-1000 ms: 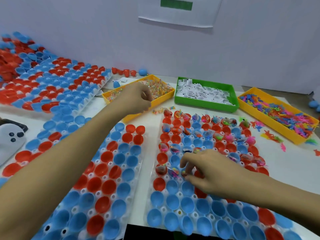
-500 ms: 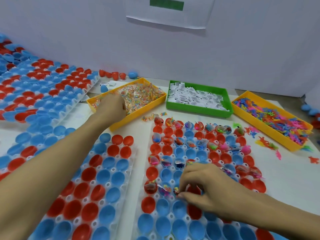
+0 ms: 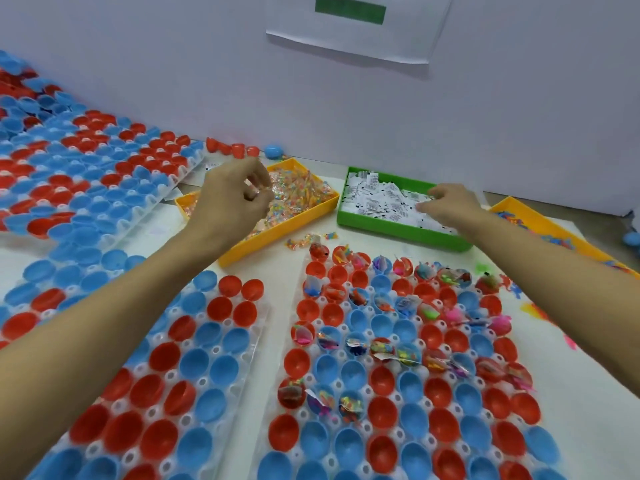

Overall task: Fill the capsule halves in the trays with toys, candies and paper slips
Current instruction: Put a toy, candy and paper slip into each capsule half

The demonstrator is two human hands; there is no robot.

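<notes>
The right hand (image 3: 450,206) has left the tray for the green bin of white paper slips (image 3: 384,199), fingers curled; next, pinch slips. The left hand (image 3: 235,199) pinches candies.

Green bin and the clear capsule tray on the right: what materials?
Green bin: looks like rigid moulded plastic, opaque, slight sheen on its wall. Capsule tray: probably thin formed plastic, translucent white, glossy; the table shows faintly through its rim and holes.

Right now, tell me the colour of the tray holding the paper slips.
Green tray, holding white paper slips printed in black; seen in the head view.
</notes>
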